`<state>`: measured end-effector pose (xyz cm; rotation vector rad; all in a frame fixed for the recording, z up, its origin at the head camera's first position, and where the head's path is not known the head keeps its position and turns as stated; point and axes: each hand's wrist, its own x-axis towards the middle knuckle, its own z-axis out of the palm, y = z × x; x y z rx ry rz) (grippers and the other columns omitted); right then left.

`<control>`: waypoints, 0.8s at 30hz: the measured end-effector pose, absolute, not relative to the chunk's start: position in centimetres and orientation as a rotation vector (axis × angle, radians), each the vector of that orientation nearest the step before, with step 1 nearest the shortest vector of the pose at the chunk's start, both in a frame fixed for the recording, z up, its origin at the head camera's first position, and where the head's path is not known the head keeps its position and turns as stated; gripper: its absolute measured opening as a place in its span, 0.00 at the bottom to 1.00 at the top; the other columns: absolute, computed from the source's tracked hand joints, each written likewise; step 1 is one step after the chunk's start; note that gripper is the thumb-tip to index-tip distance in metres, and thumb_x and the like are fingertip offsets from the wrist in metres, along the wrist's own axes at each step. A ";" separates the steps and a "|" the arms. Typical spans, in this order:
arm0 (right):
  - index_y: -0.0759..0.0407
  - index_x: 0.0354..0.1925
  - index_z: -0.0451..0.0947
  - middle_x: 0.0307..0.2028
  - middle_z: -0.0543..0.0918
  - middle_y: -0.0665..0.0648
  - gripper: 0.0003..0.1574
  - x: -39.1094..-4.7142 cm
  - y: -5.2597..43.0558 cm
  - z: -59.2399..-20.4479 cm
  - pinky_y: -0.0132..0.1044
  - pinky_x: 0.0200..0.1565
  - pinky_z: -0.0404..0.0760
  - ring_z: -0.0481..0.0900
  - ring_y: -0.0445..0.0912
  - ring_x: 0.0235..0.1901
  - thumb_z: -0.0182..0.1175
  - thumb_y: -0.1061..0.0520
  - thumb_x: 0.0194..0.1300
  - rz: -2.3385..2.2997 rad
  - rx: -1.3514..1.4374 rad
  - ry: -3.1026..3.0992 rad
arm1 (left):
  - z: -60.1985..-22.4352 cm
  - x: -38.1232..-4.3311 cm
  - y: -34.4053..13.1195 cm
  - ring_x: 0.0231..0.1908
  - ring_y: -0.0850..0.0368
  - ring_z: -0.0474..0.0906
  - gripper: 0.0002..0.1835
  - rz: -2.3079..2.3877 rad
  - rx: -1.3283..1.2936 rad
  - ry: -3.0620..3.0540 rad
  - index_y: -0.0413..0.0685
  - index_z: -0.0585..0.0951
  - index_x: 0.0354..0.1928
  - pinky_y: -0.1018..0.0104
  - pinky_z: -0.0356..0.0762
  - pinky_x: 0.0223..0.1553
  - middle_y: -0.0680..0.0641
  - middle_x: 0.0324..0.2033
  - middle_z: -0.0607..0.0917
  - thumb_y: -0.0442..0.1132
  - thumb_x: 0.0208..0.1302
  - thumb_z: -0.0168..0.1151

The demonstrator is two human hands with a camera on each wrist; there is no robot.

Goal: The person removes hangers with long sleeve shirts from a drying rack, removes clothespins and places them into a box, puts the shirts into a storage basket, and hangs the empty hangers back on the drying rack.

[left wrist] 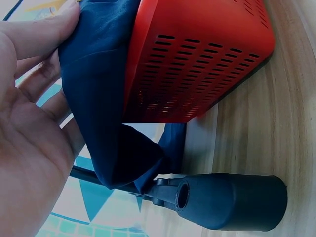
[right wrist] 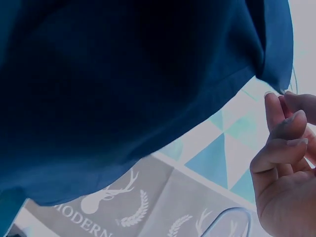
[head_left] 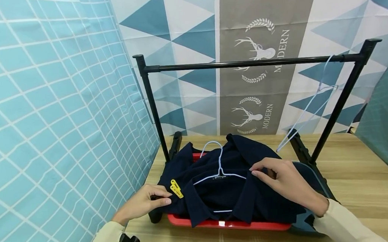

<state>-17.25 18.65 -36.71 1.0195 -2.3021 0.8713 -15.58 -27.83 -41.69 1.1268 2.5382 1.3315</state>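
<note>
A navy collared shirt [head_left: 256, 150] lies spread over a red basket [head_left: 257, 225], its open collar facing me. Inside the collar sits a white wire hanger [head_left: 220, 169], its hook sticking out above the neck. My right hand [head_left: 285, 178] pinches the collar edge at the right between thumb and forefinger. At the shirt's left side, my left hand [head_left: 147, 201] holds the cloth, with thumb in front and fingers behind it in the left wrist view. Yellow clothespins [head_left: 176, 189] lie on the shirt beside the left fingertips.
Behind and around the basket stands a black clothes rack [head_left: 237, 63]. Another white hanger [head_left: 310, 102] hangs at the right end of its bar. A dark blue tub [head_left: 316, 183] is under the shirt's right side. All stand on a wooden table [head_left: 366, 183].
</note>
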 end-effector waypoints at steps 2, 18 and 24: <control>0.44 0.45 0.86 0.25 0.71 0.37 0.16 -17.3 18.2 -36.5 0.26 0.23 0.64 0.63 0.32 0.20 0.72 0.63 0.64 0.878 1.055 -2.295 | -41.6 -15.5 -27.8 0.28 0.66 0.72 0.10 1.336 1.126 2.539 0.50 0.90 0.50 0.68 0.73 0.30 0.57 0.29 0.80 0.37 0.72 0.65; 0.48 0.43 0.85 0.33 0.78 0.40 0.17 -16.8 14.1 -35.6 0.20 0.26 0.62 0.65 0.32 0.22 0.74 0.66 0.60 0.963 1.281 -2.117 | -41.9 -15.6 -28.0 0.28 0.67 0.72 0.09 1.318 1.098 2.567 0.55 0.91 0.50 0.68 0.73 0.30 0.58 0.29 0.81 0.39 0.73 0.65; 0.50 0.43 0.86 0.34 0.80 0.39 0.12 -16.5 12.2 -35.4 0.22 0.26 0.66 0.67 0.32 0.24 0.72 0.64 0.64 0.984 1.349 -2.175 | -41.8 -15.4 -28.0 0.30 0.66 0.72 0.09 1.322 1.065 2.568 0.57 0.91 0.49 0.68 0.74 0.31 0.57 0.31 0.83 0.41 0.73 0.65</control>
